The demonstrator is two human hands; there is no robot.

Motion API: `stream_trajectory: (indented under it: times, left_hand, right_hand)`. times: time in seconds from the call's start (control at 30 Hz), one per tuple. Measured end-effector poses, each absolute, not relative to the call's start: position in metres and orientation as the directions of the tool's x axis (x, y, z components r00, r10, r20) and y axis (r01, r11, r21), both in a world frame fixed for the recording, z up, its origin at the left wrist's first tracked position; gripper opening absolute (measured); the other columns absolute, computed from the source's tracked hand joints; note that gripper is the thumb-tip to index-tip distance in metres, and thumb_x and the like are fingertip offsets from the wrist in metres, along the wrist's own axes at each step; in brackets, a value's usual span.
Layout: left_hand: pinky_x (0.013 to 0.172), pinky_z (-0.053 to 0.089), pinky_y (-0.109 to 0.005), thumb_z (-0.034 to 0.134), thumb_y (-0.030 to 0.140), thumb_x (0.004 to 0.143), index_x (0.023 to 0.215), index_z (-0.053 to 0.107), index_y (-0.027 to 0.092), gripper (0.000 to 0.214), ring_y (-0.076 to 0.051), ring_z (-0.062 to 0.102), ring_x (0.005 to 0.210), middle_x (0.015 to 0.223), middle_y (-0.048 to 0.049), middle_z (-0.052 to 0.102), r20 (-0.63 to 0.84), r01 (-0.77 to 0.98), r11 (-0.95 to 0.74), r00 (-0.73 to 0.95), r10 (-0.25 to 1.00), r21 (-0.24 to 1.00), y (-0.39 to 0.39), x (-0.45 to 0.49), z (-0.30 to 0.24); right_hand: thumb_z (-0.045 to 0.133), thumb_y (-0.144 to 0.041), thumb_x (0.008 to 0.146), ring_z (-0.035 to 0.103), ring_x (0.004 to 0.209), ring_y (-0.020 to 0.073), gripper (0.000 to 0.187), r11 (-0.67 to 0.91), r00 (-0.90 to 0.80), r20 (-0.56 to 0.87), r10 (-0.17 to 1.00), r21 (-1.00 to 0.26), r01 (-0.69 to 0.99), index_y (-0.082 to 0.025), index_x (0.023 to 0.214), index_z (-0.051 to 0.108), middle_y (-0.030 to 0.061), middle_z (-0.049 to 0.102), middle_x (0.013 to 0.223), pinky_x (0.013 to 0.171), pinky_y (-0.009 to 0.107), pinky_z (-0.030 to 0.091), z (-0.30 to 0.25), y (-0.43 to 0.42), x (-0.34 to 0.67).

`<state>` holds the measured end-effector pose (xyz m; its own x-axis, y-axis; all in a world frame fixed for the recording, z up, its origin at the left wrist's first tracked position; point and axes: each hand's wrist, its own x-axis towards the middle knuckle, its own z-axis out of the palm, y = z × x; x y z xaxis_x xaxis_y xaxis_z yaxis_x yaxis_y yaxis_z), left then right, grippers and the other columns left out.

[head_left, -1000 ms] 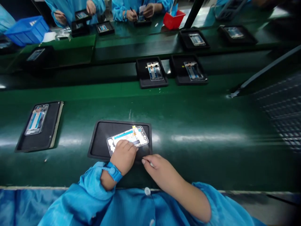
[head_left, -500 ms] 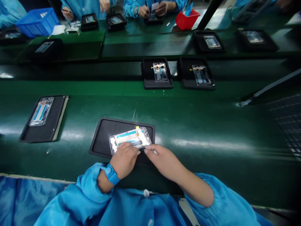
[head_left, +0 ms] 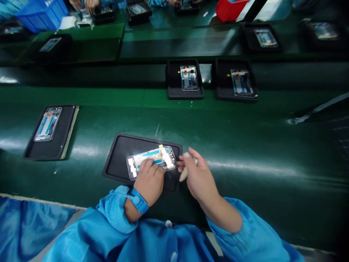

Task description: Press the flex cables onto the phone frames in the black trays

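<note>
An opened phone lies slanted on a shallow black tray, its inside facing up with blue strips and a yellow tab at the far edge. My left hand presses over the phone's near side, fingers on its inner face and thumb hidden. Just right of the phone, my right hand is closed around a cream-coloured pry stick. The stick's broad end points down toward me, apart from the phone. Several fingertips of the right hand are near the phone's right end.
Another tray with an opened phone stands at the left. Two more trays lie farther back. Across the bench are a blue bin, a red bin and co-workers' hands. A metal bar slants at the right.
My right hand has lifted off the phone's near edge and moved right and away from me, turning so the pry stick shows. My left hand stays on the phone. The view has tipped down.
</note>
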<state>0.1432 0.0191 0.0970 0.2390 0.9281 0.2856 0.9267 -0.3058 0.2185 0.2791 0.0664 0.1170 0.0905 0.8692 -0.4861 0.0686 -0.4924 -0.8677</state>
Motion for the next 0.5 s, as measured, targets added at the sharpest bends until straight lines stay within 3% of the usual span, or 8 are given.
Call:
stream_trajectory:
  times: [0.13, 0.27, 0.5]
  left_hand:
    - [0.088, 0.039, -0.044, 0.048, 0.012, 0.078, 0.080, 0.058, 0.013, 0.010, -0.026, 0.049, 0.095, 0.076, -0.0070, 0.059, 0.254, 0.936, -0.285, 0.230, 0.939, 0.208, 0.020, 0.144, 0.095]
    - [0.087, 0.040, -0.043, 0.046, 0.013, 0.080, 0.079, 0.059, 0.013, 0.012, -0.025, 0.051, 0.093, 0.074, -0.0066, 0.059, 0.273, 0.940, -0.282, 0.224, 0.936, 0.194, 0.021, 0.144, 0.096]
    - [0.088, 0.040, -0.041, 0.045, 0.014, 0.080, 0.077, 0.059, 0.013, 0.014, -0.024, 0.052, 0.093, 0.074, -0.0062, 0.060, 0.260, 0.939, -0.284, 0.231, 0.938, 0.191, 0.022, 0.145, 0.098]
  right_hand:
    - [0.038, -0.041, 0.083, 0.060, 0.077, 0.0158, 0.034, -0.217, 0.206, -0.184, 0.961, -0.965, 0.149, -0.020, 0.109, 0.040, 0.0052, 0.063, 0.083, 0.073, 0.034, 0.047, 0.105, 0.058, 0.276]
    - [0.038, -0.031, 0.086, 0.060, 0.076, 0.0155, 0.019, 0.160, 0.195, 0.199, 0.960, -0.967, 0.198, -0.023, 0.103, 0.040, 0.0024, 0.064, 0.081, 0.072, 0.038, 0.047, 0.081, 0.050, 0.274]
    - [0.039, -0.022, 0.086, 0.060, 0.074, 0.0162, 0.022, 0.336, 0.121, 0.369, 0.921, -0.914, 0.228, -0.024, 0.108, 0.040, 0.0021, 0.063, 0.081, 0.071, 0.041, 0.048, 0.065, 0.049, 0.274]
